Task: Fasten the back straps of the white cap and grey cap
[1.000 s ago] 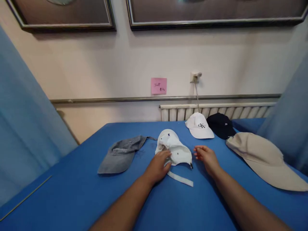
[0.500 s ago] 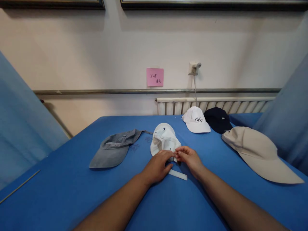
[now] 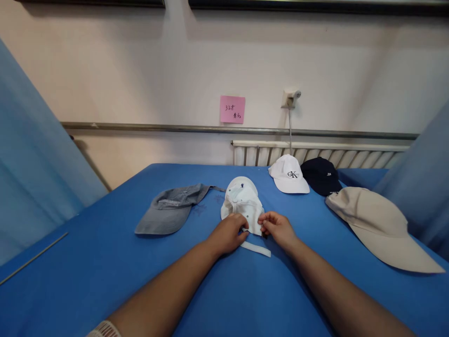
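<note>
A pale, off-white baseball cap [image 3: 243, 199] lies in the middle of the blue table, its brim pointing away from me and its back edge towards me. My left hand [image 3: 229, 232] pinches the left part of that back edge, by the base of a loose white strap [image 3: 257, 248] that stretches right across the table. On the other side, my right hand [image 3: 277, 227] has thumb and fingertips closed on the cap's right back edge, beside a small dark piece at its corner. The fingertips partly hide the edge.
A grey cap [image 3: 171, 206] lies to the left, its strap reaching towards the pale cap. At the right are a white cap [image 3: 288, 174], a dark navy cap [image 3: 320, 175] and a large beige cap [image 3: 377, 220]. A thin stick [image 3: 35, 257] rests near the left edge of the blue table [image 3: 140, 276].
My hands have moved slightly apart, showing more of the cap's back edge between them. The cap now looks flatter and straighter. The whole view has shifted a little.
</note>
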{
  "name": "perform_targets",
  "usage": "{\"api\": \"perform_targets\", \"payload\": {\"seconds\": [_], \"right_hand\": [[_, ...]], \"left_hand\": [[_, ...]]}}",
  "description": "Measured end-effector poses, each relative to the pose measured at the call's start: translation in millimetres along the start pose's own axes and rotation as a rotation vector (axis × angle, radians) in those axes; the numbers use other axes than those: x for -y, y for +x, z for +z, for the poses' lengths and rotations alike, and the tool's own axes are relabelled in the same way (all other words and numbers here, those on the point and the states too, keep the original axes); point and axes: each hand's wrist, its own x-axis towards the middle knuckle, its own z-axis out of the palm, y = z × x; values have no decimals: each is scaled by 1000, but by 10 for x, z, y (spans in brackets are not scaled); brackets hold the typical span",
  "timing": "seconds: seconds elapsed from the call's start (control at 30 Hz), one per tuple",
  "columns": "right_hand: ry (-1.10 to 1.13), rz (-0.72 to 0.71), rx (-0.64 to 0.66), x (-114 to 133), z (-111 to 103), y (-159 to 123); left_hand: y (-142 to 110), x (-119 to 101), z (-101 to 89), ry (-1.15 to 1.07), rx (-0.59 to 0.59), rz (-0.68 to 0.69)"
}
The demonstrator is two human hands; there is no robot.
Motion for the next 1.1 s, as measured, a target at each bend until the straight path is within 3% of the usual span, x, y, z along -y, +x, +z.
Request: {"api": "perform_targets", "payload": {"seconds": [0.33, 0.6, 0.93, 1.1], "right_hand": [[-100, -31, 23, -12, -42, 2], [-170, -47, 32, -64, -34, -11], [-192, -75, 178, -94, -47, -40], [-201, -78, 181, -90, -8, -67]], "left_hand": [[-9, 13, -1, -40, -43, -44], [-7, 144, -4, -32, -186, -174], [3, -5, 44, 23, -137, -143], [21, 8, 44, -11, -104, -135]]}}
